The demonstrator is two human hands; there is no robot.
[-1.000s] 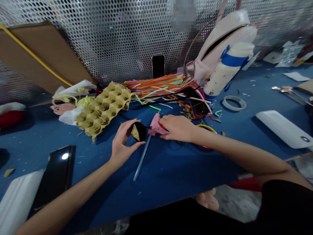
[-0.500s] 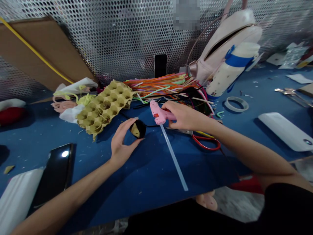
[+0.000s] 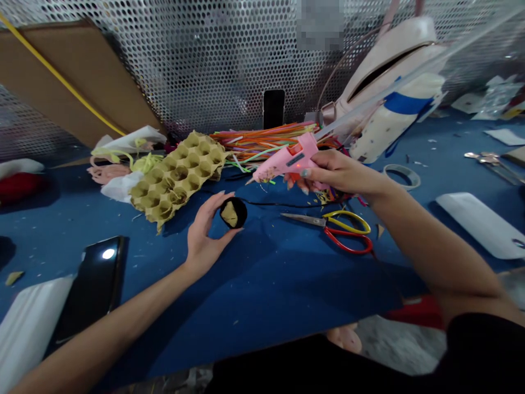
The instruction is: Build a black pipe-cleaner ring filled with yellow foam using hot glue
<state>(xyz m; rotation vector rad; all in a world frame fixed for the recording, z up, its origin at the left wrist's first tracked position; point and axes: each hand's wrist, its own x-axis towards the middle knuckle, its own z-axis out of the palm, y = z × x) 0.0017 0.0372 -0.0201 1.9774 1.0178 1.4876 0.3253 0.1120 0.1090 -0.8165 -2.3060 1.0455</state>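
My left hand (image 3: 207,235) grips a small round black piece (image 3: 241,212) between thumb and fingers, with a tan scrap (image 3: 229,214) showing inside its rim. My right hand (image 3: 336,174) is closed around the handle of a pink glue gun (image 3: 283,163). The gun's nozzle points down and left, above and to the right of the black piece, not touching it. A long clear glue stick (image 3: 365,103) juts from the gun's back end toward the upper right. Scissors (image 3: 324,220) with one yellow and one red handle lie below my right hand.
An egg carton (image 3: 176,175) lies behind my left hand, with colourful pipe cleaners (image 3: 262,139) beyond. A phone (image 3: 96,273) lies at left. A bottle (image 3: 394,120), tape roll (image 3: 402,176) and white case (image 3: 479,224) are at right. A black cord (image 3: 283,204) crosses the table.
My right hand has lifted and turned the glue gun; its nozzle now points down-left and its stick up-right instead of toward me. The scissors are uncovered. My left hand keeps its hold.
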